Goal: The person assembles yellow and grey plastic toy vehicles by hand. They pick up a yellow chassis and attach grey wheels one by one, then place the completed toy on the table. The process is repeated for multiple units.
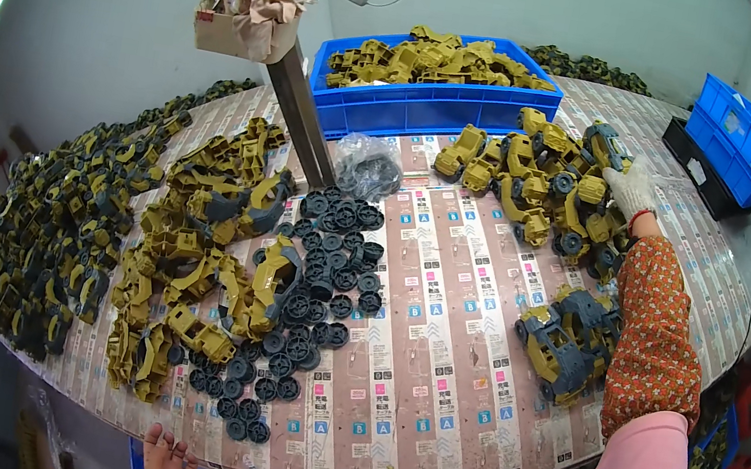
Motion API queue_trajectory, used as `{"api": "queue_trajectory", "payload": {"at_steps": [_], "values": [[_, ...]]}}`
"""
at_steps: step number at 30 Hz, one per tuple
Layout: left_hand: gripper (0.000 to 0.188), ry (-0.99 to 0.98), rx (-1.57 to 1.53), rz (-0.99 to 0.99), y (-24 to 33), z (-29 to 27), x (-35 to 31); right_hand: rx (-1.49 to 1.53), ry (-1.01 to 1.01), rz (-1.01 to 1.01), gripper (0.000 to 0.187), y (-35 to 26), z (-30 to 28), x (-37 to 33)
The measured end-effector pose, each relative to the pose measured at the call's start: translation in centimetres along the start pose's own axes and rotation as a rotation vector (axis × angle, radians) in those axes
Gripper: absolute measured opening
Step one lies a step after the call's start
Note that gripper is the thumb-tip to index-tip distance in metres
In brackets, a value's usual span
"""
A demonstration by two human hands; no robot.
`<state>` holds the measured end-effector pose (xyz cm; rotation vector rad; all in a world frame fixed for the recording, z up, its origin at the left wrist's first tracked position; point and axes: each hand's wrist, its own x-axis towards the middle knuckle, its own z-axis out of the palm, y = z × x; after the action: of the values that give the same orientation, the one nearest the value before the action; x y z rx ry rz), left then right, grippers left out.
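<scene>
At the far right, my right hand, in a whitish knit glove, is closed at the side of an olive and dark grey toy car. This car sits at the edge of a pile of olive toy cars, some with black wheels on. My left hand is low at the table's near edge, palm up, fingers apart and slightly bent, with nothing in it. Loose black toy wheels lie in the middle, beside a heap of olive car bodies. Several grey-topped toy cars stand near my right forearm.
A blue crate of olive parts stands at the back, with a clear plastic bag before it. A metal post carries a cardboard box. More car parts cover the left side; blue bins stand at right.
</scene>
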<state>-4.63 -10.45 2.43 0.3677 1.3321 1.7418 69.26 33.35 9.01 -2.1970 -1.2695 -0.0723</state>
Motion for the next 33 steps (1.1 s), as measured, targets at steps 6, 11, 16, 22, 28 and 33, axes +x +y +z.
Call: {"api": "queue_trajectory", "payload": {"at_steps": [6, 11, 16, 22, 28, 33], "values": [[0.048, 0.011, 0.017, -0.052, -0.3, 0.1, 0.4, -0.016, 0.163, -0.290, 0.061, 2.6, 3.6, 2.4], [0.049, 0.046, 0.036, -0.053, -0.2, 0.9, -0.6, 0.005, 0.010, -0.164, 0.059, 0.0, 1.9, 0.5], [0.047, 0.018, 0.009, -0.065, -0.4, 0.2, -0.5, -0.106, -0.006, -0.034, 0.068, -1.5, -0.1, -0.3], [0.044, 0.013, -0.021, -0.083, -0.8, -0.5, -0.6, -0.063, -0.036, 0.046, 0.070, -0.9, -0.5, 0.6], [0.042, 0.042, 0.001, -0.085, -0.7, -1.1, -1.3, -0.085, 0.010, 0.029, 0.063, -1.3, 0.4, 0.3], [0.041, -0.034, 0.002, -0.066, -0.6, -0.7, -1.2, 0.001, 0.170, 0.021, 0.062, 0.1, 0.1, 0.1]]}}
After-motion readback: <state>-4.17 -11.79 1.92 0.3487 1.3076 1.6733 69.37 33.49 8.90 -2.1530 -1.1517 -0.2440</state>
